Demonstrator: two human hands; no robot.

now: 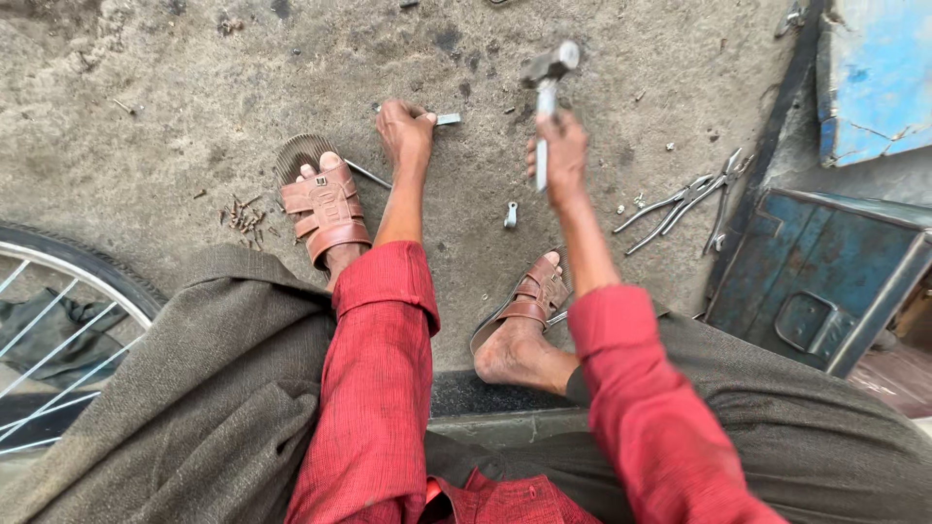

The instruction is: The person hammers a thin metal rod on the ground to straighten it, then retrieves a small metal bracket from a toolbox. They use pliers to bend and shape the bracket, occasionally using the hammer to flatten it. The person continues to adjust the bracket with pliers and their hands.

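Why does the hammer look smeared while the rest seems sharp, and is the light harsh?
In the head view, the hammer in the right hand is blurred by motion; the left hand and the small metal piece it holds are crisp. Light is soft and even, shadows faint, no glare; the edges bend slightly, wide-lens style.

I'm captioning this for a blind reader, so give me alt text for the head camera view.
Seen from above, a seated person's right hand raises a hammer while the left hand pins a small metal piece to the concrete ground. Pliers lie to the right beside a blue metal box; a bicycle wheel shows at left.
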